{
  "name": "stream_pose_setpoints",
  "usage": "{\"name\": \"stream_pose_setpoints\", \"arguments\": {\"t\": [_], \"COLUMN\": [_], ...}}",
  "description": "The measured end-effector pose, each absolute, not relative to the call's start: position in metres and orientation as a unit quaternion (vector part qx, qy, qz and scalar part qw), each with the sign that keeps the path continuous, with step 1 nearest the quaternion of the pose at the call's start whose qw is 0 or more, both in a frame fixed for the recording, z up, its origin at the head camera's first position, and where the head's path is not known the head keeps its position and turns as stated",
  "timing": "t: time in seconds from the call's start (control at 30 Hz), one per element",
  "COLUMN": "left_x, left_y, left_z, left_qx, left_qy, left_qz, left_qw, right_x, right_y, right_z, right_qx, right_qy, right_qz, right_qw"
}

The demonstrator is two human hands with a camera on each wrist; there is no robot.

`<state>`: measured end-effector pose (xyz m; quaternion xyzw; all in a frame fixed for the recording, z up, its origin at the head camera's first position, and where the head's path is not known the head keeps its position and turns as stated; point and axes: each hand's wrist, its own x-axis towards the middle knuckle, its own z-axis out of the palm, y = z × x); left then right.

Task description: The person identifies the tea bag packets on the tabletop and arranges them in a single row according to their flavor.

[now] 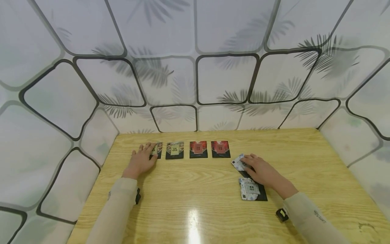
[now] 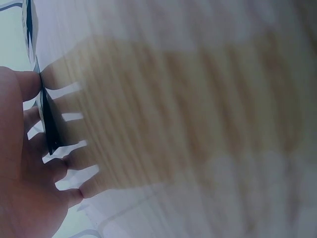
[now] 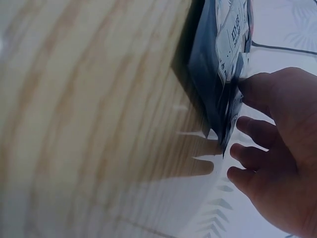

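Clock positions about the centre of the table (image 1: 182, 189): left hand (image 1: 140, 164), fingers extended, touches the green-labelled packet (image 1: 159, 149) at ten; right hand (image 1: 262, 171), fingers loosely extended, rests on the upper white packet (image 1: 237, 163) at two; lower white packet (image 1: 248, 194) at three; red packets (image 1: 198, 149) near twelve.

A wood-grained table (image 1: 182, 189) carries four flat packets (image 1: 175, 150) and, rightward, paler packets (image 1: 250, 188).
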<state>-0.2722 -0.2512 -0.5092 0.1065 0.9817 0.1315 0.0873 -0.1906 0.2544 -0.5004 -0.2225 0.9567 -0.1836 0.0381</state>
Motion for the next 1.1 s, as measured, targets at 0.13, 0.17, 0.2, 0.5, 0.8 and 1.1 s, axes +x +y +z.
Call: {"name": "stream_pose_setpoints", "arguments": {"t": [0.13, 0.17, 0.2, 0.5, 0.8, 1.1], "left_x": [-0.2731, -0.2732, -0.2732, -0.272, -0.2733, -0.2737], "left_y": [-0.2516, -0.2516, -0.2516, -0.2513, -0.2509, -0.2524], "left_z": [-0.5098, -0.5095, -0.5095, -0.5077, -0.5102, -0.511], "left_qx": [0.108, 0.108, 0.108, 0.106, 0.106, 0.105], "left_qy": [0.982, 0.982, 0.982, 0.981, 0.982, 0.982], "left_qz": [0.132, 0.132, 0.132, 0.133, 0.128, 0.13], "left_qw": [0.085, 0.086, 0.085, 0.089, 0.085, 0.087], "right_x": [-0.1916, -0.1923, -0.1929, -0.1951, -0.1912, -0.193], "right_y": [0.2554, 0.2555, 0.2555, 0.2555, 0.2541, 0.253], "right_z": [-0.4994, -0.4992, -0.4992, -0.4997, -0.4988, -0.4981], "right_qx": [-0.212, -0.209, -0.206, -0.177, -0.211, -0.204], "right_qy": [0.96, 0.961, 0.963, 0.968, 0.957, 0.959], "right_qz": [-0.178, -0.176, -0.173, -0.175, -0.198, -0.192], "right_qw": [0.036, 0.035, 0.034, 0.036, 0.03, 0.031]}}
